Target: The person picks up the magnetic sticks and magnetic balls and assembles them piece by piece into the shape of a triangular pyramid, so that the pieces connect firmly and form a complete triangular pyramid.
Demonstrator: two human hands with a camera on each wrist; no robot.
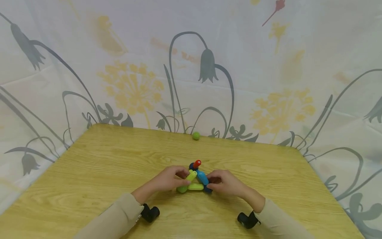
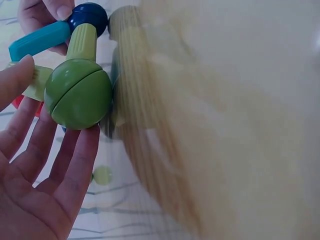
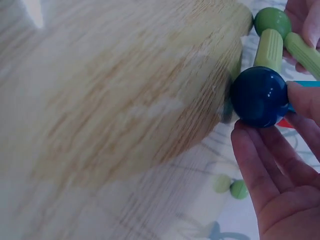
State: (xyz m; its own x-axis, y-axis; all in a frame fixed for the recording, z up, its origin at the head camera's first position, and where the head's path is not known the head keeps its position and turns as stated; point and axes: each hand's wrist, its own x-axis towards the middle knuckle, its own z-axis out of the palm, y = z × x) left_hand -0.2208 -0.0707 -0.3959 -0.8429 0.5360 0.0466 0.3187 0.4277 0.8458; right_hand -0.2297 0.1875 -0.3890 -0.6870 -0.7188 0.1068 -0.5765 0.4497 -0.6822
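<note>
On the table stands a toy frame of rods and balls. A yellow-green rod (image 1: 195, 187) runs along its near side, between a green ball (image 1: 181, 189) and a dark blue ball (image 3: 259, 96). A blue rod (image 1: 203, 178) leads from that blue ball towards another dark blue ball (image 1: 191, 166) at the back, where a red rod (image 1: 197, 164) sticks up. My left hand (image 1: 170, 179) pinches a second yellow-green rod (image 1: 192, 176) rising from the green ball. My right hand (image 1: 227, 183) grips the near dark blue ball, thumb by the blue rod, fingers underneath.
A loose green ball (image 1: 196, 135) lies at the far edge of the wooden table (image 1: 119, 152). Behind the table hangs a flower-patterned cloth (image 1: 185, 83). Each wrist wears a black camera mount, the left one (image 1: 150, 213) and the right one (image 1: 248, 219).
</note>
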